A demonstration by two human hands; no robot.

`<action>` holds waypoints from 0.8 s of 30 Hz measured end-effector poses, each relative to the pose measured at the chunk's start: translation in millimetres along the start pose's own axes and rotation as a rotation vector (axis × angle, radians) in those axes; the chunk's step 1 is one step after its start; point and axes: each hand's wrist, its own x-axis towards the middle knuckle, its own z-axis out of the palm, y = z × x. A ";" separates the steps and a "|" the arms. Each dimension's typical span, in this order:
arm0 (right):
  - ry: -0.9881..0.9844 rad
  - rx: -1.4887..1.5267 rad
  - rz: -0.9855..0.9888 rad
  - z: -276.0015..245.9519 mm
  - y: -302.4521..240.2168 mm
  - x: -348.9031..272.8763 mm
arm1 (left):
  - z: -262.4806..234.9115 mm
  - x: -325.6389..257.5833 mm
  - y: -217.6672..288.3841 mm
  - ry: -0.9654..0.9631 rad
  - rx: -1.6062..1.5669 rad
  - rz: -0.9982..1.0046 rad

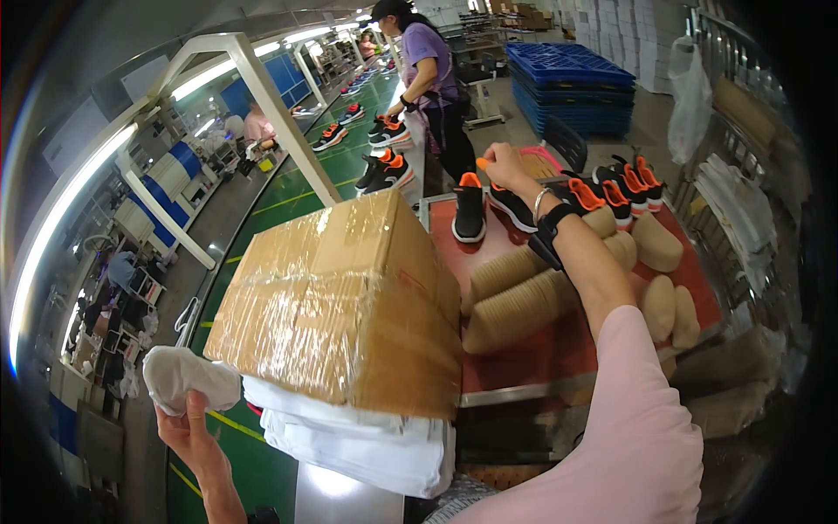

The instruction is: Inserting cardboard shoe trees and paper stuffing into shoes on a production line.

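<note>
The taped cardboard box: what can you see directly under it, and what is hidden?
A stack of white sheets juts out beneath the cardboard box; the rest of the stack's top is covered from view.

A rounded white bundle [194,377] is held well left of two upright black, orange-trimmed shoes [469,216]

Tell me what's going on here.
The person's left hand holds a white bundle beside a taped cardboard box. The right hand is at two black-and-orange shoes on the red table; whether it grips one is unclear. Tan ridged stacks lie nearer the person.
</note>
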 end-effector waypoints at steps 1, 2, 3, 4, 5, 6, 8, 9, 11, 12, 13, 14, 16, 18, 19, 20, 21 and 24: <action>-0.050 -0.133 0.078 15.2 19.9 13.5 | 3.3 3.2 -0.9 0.006 0.005 0.000; -0.076 -0.254 0.132 29.7 34.5 23.2 | 3.7 4.1 -1.1 0.040 0.046 -0.009; -0.069 -0.244 0.120 40.5 49.8 29.0 | 2.5 3.8 -0.9 0.075 0.086 -0.020; -0.137 -0.284 0.173 52.0 47.8 30.9 | -1.7 0.9 -0.8 0.099 0.158 -0.039; -0.195 -0.333 0.229 56.4 51.8 32.1 | -4.3 -1.6 -2.0 0.117 0.174 -0.047; -0.233 -0.332 0.299 62.1 55.3 34.7 | -8.2 -4.5 -3.6 0.118 0.215 -0.065; -0.345 -0.418 0.399 67.5 60.6 40.1 | -16.8 -11.8 -5.9 0.148 0.270 -0.120; -0.426 -0.503 0.425 70.5 60.4 40.6 | -21.9 -15.4 -6.9 0.160 0.281 -0.125; -0.384 -0.544 0.482 79.1 55.6 32.5 | -35.2 -22.2 -6.5 0.181 0.335 -0.170; -0.332 -0.544 0.503 85.7 61.0 35.3 | -41.4 -26.2 -7.7 0.188 0.343 -0.169; -0.276 -0.549 0.524 85.1 64.2 35.5 | -49.8 -32.3 -9.1 0.216 0.380 -0.174; -0.265 -0.529 0.531 81.8 74.4 35.8 | -53.0 -36.5 -9.6 0.244 0.415 -0.182; -0.252 -0.477 0.481 75.8 70.6 32.6 | -61.0 -44.4 -7.3 0.271 0.398 -0.206; -0.291 -0.499 0.422 65.6 76.3 27.2 | -60.7 -49.7 -5.4 0.289 0.371 -0.242; -0.299 -0.497 0.392 64.5 72.6 25.5 | -67.3 -52.2 -3.7 0.313 0.367 -0.218; -0.315 -0.511 0.345 59.0 56.0 22.8 | -77.0 -57.1 -1.4 0.351 0.379 -0.205; -0.335 -0.524 0.293 52.6 38.2 23.6 | -87.7 -56.8 -0.5 0.356 0.415 -0.208; 0.013 -0.445 0.134 8.1 19.8 47.7 | -115.8 -48.8 -4.1 0.367 0.366 -0.181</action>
